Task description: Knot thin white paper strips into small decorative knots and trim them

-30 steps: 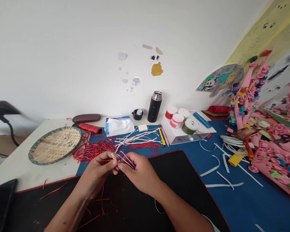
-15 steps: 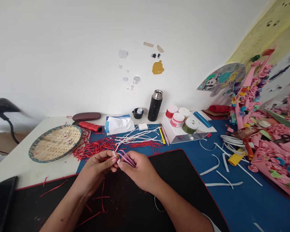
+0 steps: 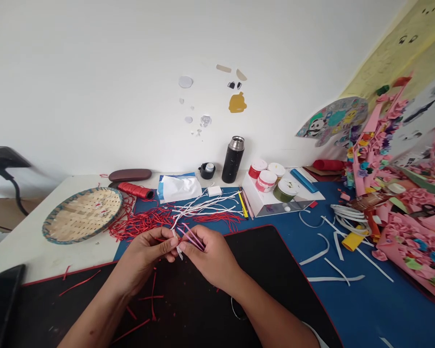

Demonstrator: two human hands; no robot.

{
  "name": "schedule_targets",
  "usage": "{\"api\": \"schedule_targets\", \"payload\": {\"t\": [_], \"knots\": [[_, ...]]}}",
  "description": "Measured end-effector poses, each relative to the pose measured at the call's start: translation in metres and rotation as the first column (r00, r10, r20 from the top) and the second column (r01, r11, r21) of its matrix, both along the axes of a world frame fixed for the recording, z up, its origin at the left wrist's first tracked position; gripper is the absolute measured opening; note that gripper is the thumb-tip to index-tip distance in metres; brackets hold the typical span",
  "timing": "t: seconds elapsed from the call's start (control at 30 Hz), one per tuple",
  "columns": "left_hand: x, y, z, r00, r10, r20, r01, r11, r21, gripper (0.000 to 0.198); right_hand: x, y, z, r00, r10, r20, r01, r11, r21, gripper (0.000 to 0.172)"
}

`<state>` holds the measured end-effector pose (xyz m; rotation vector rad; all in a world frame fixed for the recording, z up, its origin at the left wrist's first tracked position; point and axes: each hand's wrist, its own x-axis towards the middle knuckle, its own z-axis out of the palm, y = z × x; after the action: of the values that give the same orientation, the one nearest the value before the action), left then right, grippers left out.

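My left hand (image 3: 154, 249) pinches a small white strip (image 3: 180, 253) between thumb and fingertips, low over the black mat. Right beside it, my right hand (image 3: 212, 251) is closed around a thin purple two-pronged tool (image 3: 193, 238) that looks like tweezers. Its prongs stand apart and point up and away to the left. The right thumb tip is at the white strip, and the fingertips of both hands nearly meet. Just beyond the fingers lie white cords (image 3: 199, 205) and a tangle of red cords (image 3: 145, 223).
A woven basket (image 3: 81, 217) and a red thread spool (image 3: 136, 190) lie left. A black flask (image 3: 233, 159) and lidded jars (image 3: 265, 180) stand at the back. White strips (image 3: 335, 279) and pink paper flowers (image 3: 413, 237) lie right. Red cord scraps (image 3: 152, 295) dot the black mat (image 3: 268, 270).
The white strip has turned and more of its lower end now shows below my fingertips. The purple prongs look straighter and more clearly apart. Both hands have stayed nearly in place.
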<state>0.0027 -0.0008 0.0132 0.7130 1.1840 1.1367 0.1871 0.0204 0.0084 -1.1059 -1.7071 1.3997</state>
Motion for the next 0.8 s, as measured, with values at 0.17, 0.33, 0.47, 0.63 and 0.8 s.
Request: {"api": "schedule_targets", "payload": {"t": [0.17, 0.33, 0.47, 0.63, 0.8], "knots": [[-0.003, 0.0008, -0.005, 0.995, -0.03, -0.097, 0.034, 0.999, 0.037, 0.033, 0.0006, 0.0007, -0.0032, 0.994, -0.006, 0.111, -0.001, 0.998, 0.065, 0.014], [-0.0051, 0.0023, -0.0092, 0.984, -0.042, -0.17, 0.056, 0.996, 0.076, 0.031, 0.0011, 0.0013, -0.0076, 0.986, -0.017, 0.165, -0.001, 0.994, 0.107, 0.017], [-0.0053, 0.0021, -0.0097, 0.981, -0.063, -0.185, 0.079, 0.994, 0.082, 0.031, 0.0002, 0.0013, -0.0081, 0.986, -0.021, 0.168, 0.003, 0.995, 0.104, 0.018], [-0.0051, 0.002, -0.0104, 0.99, -0.04, -0.133, 0.051, 0.996, 0.073, 0.03, -0.001, 0.0015, -0.0072, 0.993, -0.004, 0.116, -0.004, 0.997, 0.071, 0.015], [-0.0035, 0.0025, -0.0058, 0.999, 0.017, -0.039, -0.015, 0.999, 0.052, 0.033, -0.0007, 0.0022, -0.0063, 0.999, 0.019, 0.041, -0.021, 0.998, 0.052, 0.02]]}}
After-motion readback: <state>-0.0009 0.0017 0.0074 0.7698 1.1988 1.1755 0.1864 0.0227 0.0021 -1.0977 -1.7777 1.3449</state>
